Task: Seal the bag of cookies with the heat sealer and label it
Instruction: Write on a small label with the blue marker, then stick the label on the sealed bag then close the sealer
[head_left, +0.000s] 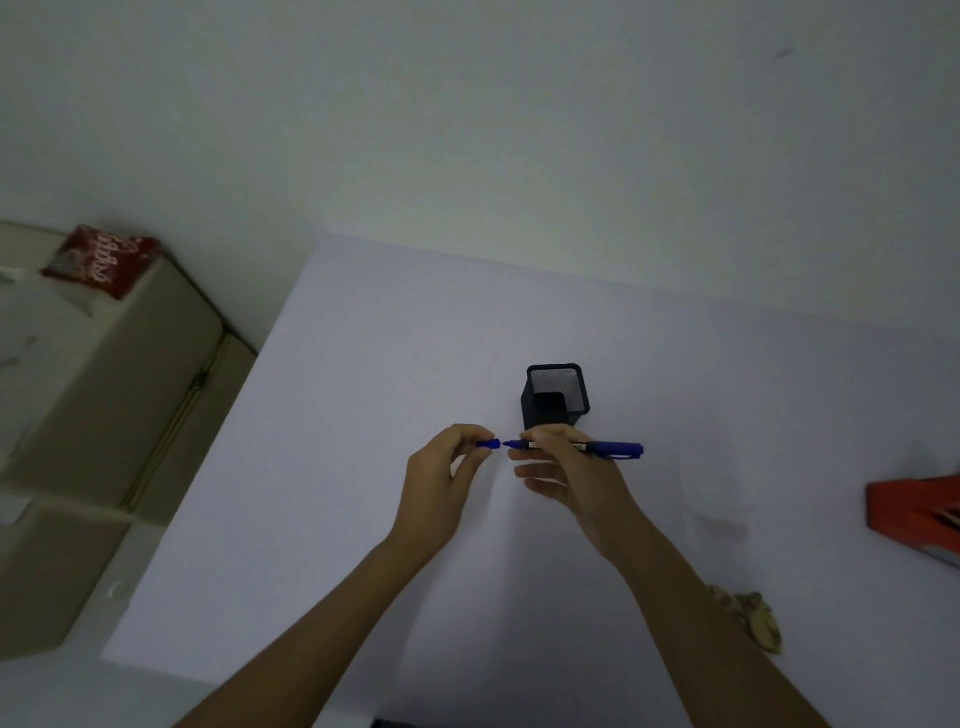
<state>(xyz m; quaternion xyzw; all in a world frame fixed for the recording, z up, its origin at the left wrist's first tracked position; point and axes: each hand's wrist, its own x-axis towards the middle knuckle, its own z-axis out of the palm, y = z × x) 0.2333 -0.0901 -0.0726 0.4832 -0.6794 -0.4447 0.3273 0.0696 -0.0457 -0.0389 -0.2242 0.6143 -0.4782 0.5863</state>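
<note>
A: What is the biggest thing in view?

B: A broad, flat white table (363, 519), smooth and matte, set against a plain pale wall; at its left edge stands a beige boxy cabinet (130, 374) with rounded corners, and on top of it lies a crinkled red packet (101, 260) with white lettering.

A: What sits on the table?

B: Near the middle, a square black mesh pen holder (555, 396), upright, its wire weave showing at the rim; at the far right edge, an orange-red angular object (909, 512), cut off by the frame, so I cannot tell what it is; near the right forearm, a small clear bag of cookies (753, 618), pale tan and lumpy, lying flat on the table, well apart from both hands.

A: And the hands?

B: Both are raised just in front of the pen holder; the right hand (566, 473) pinches a slim blue marker (587, 447), held level, thumb and forefinger curled round its barrel, the other fingers loosely spread below; the bare tip points left.

A: The left one?

B: The left hand (447, 483) pinches the small blue cap (488, 444) between curled fingertips; cap and marker tip are just apart, not touching.
</note>
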